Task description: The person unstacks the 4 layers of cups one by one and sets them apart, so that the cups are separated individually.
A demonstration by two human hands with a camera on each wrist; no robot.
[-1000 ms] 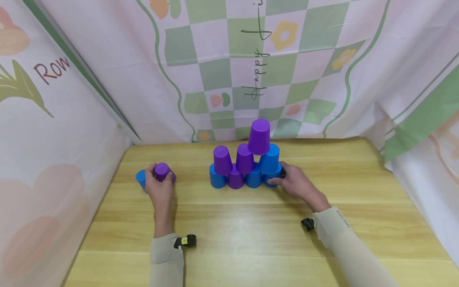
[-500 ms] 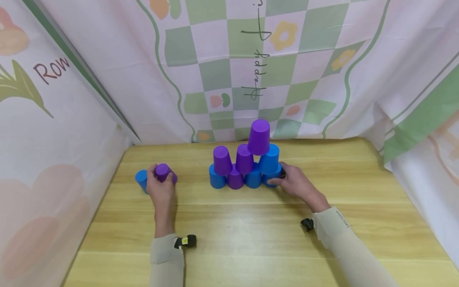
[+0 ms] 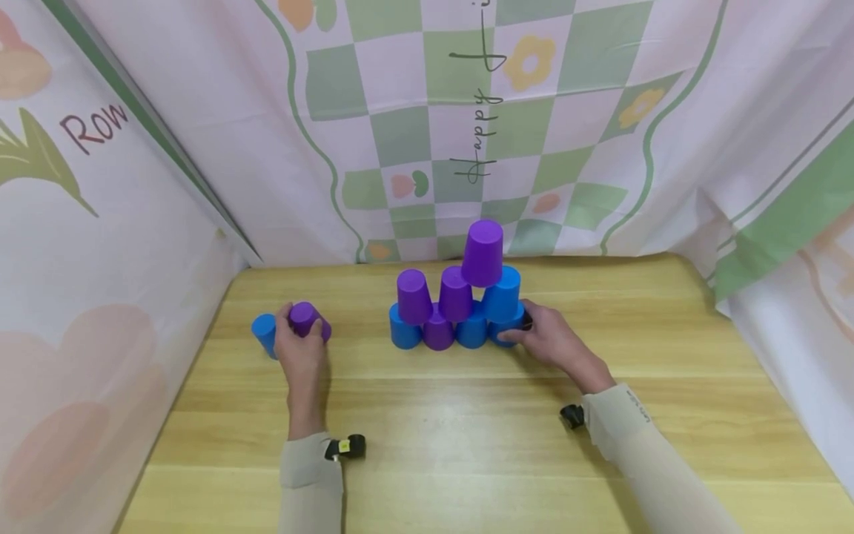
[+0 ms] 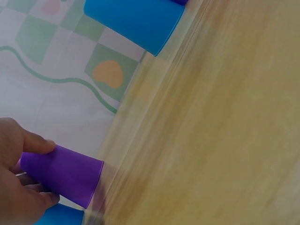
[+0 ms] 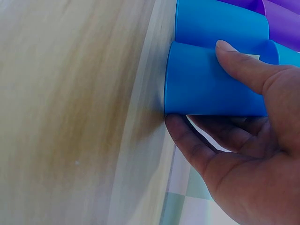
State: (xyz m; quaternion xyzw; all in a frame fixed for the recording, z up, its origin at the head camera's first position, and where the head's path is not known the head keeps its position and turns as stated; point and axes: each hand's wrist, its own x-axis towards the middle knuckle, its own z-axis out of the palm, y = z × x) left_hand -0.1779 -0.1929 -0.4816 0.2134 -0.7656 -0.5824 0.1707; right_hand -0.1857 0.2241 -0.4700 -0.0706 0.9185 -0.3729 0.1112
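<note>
At the left of the table my left hand (image 3: 299, 354) grips an upside-down purple cup (image 4: 65, 176), thumb on one side and fingers on the other. An upside-down blue cup (image 3: 265, 332) stands just left of that hand. My right hand (image 3: 548, 335) holds the blue cup (image 5: 211, 84) at the right end of a pyramid's bottom row, its thumb on the front and fingers around the outer side. That row mixes blue cups and one purple cup (image 3: 437, 328). Above it sit two purple cups (image 3: 414, 298) and a blue cup (image 3: 502, 295). A single purple cup (image 3: 483, 254) tops the right half.
The wooden table (image 3: 454, 445) stretches in front of the pyramid. A patterned curtain (image 3: 394, 141) hangs right behind the table's back edge, with more fabric at both sides. Small black cameras (image 3: 347, 447) are strapped at both sleeves.
My left hand and the purple cup have shifted very slightly to the right. The right hand and the pyramid stay in place.
</note>
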